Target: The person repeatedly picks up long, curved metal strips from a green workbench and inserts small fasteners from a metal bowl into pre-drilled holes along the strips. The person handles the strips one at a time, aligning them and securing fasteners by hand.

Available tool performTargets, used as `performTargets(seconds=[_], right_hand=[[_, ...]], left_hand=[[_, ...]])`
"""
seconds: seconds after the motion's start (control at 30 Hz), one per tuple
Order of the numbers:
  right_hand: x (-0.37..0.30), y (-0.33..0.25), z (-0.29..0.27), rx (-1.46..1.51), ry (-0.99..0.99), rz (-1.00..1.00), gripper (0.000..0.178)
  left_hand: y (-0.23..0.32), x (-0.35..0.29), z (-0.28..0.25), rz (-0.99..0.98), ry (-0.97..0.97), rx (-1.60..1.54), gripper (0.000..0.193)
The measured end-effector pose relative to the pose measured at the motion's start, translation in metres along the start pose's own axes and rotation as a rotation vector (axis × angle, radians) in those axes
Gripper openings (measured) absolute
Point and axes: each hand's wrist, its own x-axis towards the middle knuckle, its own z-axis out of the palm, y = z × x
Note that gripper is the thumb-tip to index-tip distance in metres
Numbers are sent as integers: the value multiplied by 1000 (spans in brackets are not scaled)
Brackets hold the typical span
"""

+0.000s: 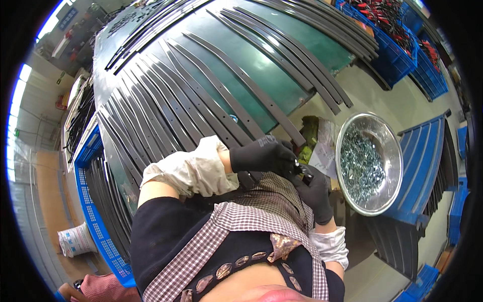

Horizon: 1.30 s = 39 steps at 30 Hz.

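Both hands wear black gloves and meet in front of my apron, by the near edge of the table. My left hand (261, 155) is closed, its fingertips on a small black part with shiny metal (303, 172). From the other side my right hand (315, 194) pinches at the same part; its exact kind is too small to make out. Just beyond the hands, long dark trim strips (241, 88) with small holes lie side by side on the green tabletop (211, 65). A round metal bowl (347, 194) of small shiny metal clips (362, 166) stands right of my right hand.
A blue crate (83, 194) of dark strips stands at the left. Blue crates (387, 55) with red-and-black parts sit far right. A large blue bin (417, 166) lies beyond the bowl. A white sack (76, 240) and a person's pink clothing (103, 288) show lower left.
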Motion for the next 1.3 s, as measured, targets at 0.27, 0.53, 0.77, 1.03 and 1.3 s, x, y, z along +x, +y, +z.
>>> performTargets(seconds=[0.27,0.53,0.77,1.03,1.3], right_hand=[[2,-15,-4,372,-184,369,26],[-5,-14,-10,408,-40,451,33],[-2,12,-15,92,133,182,30],[10,30,-23,28,160,155,31],[28,60,-15,-259,178,-73,32]], left_hand=[[-2,4,11,371,15,546,34],[-3,11,8,143,-125,269,23],[-40,37,-47,162,47,693,64],[-78,38,-45,113,-38,666,43],[-80,40,-39,50,-59,443,41]])
